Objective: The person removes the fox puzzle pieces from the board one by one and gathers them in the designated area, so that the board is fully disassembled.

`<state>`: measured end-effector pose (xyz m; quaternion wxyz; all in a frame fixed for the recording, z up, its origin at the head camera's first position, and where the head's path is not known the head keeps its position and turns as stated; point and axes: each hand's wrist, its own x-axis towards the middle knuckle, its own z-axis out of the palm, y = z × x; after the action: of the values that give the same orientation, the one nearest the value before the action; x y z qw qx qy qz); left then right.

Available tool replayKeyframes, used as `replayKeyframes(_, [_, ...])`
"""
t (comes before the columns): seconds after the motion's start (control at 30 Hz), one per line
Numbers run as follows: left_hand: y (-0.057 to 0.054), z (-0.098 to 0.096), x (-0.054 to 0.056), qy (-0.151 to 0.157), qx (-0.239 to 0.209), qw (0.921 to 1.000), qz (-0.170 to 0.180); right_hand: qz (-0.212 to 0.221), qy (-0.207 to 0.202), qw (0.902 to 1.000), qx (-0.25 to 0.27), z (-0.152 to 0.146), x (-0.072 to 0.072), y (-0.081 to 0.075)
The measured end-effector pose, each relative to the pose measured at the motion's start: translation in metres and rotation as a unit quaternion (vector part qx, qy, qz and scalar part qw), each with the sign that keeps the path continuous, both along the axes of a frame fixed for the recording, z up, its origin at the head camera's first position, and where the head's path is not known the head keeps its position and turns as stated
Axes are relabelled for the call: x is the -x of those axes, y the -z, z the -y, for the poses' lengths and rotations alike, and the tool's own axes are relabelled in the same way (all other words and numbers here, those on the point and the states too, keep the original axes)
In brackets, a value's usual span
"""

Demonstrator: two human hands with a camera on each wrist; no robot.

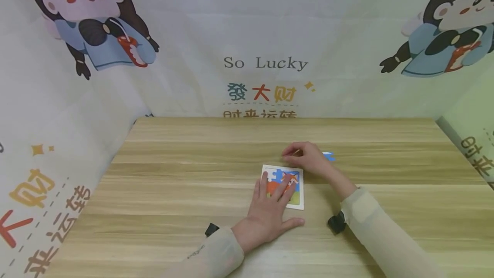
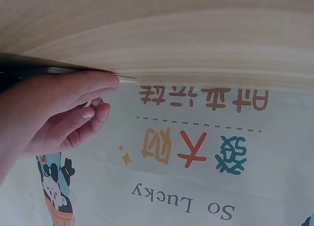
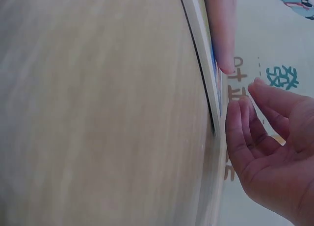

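1. While resting across the fox puzzle (image 1: 272,186) with the left hand (image 1: 267,217), poised with the right hand (image 1: 311,158) at the far corner, between one and two o'clock!
2. Left-hand fingers: splayed, plainly apart, laid out straight over the picture toward twelve; thumb stretched toward three, beyond the near edge of the white frame (image 1: 302,192).
3. Over to the right hand: fingers bent, tips and thumb drawn close together, aimed toward nine. Cannot tell from any view about a grip on something small.
4. And the fox puzzle itself: flat on the wooden table (image 1: 185,175), at one o'clock from the left wrist, partly covered. Fox's face near one inside the frame, orange-red at nine, green at five.
5. Up around eleven inside the frame: white patch (image 1: 272,174) with jigsaw edges, right against the blue.
6. Out at two from the puzzle: blue-and-white piece (image 1: 329,156), on the table, partly hidden behind the right hand.
7. In from seven and five: pale sleeves (image 1: 386,226), with a black block (image 1: 337,222) by each cuff.
8. Beyond, at twelve: backdrop (image 1: 216,25) with "So Lucky" lettering (image 1: 266,63).
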<state>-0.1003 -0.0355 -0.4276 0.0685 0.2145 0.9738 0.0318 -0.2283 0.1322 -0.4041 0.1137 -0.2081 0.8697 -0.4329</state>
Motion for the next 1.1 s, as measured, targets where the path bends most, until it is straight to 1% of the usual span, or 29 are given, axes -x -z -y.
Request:
replayKeyframes(0.1, [0.0020,-0.0003,-0.0004,0.008,0.001,0.9999,-0.008,0.009,-0.031,0.9995,0.003,0.0014,-0.0002,0.0027])
replayKeyframes(0.2, [0.0024,-0.0014,0.0008,0.013,0.002,0.9999,-0.010,0.014,-0.064,0.9978,-0.004,0.0012,-0.0006,0.0018])
replayKeyframes(0.33, [0.0007,-0.0013,0.0027,0.013,0.002,0.9999,-0.011,0.043,-0.102,0.9939,0.003,0.0020,-0.0009,-0.0009])
replayKeyframes(0.4, [-0.0001,-0.0006,0.0025,0.012,0.001,0.9999,-0.007,0.049,-0.116,0.9920,0.004,0.0023,-0.0011,-0.0011])
replayKeyframes(0.5, [0.0002,0.0003,0.0016,0.014,-0.003,0.9999,-0.004,0.050,-0.123,0.9911,0.003,0.0022,-0.0006,0.0010])
replayKeyframes(0.7, [0.0005,0.0015,0.0007,0.015,-0.002,0.9998,-0.014,0.027,-0.132,0.9908,-0.015,0.0028,0.0020,0.0028])
replayKeyframes(0.87, [0.0006,0.0014,0.0004,0.014,-0.001,0.9998,-0.012,0.016,-0.140,0.9894,-0.037,0.0031,0.0046,0.0022])
replayKeyframes(0.97, [0.0004,0.0012,-0.0001,0.012,-0.001,0.9999,-0.010,0.004,-0.144,0.9889,-0.038,0.0018,0.0057,0.0031])
replayKeyframes(1.1, [0.0003,0.0008,-0.0005,0.011,-0.003,0.9999,-0.008,-0.021,-0.159,0.9865,-0.034,0.0001,0.0070,0.0047])
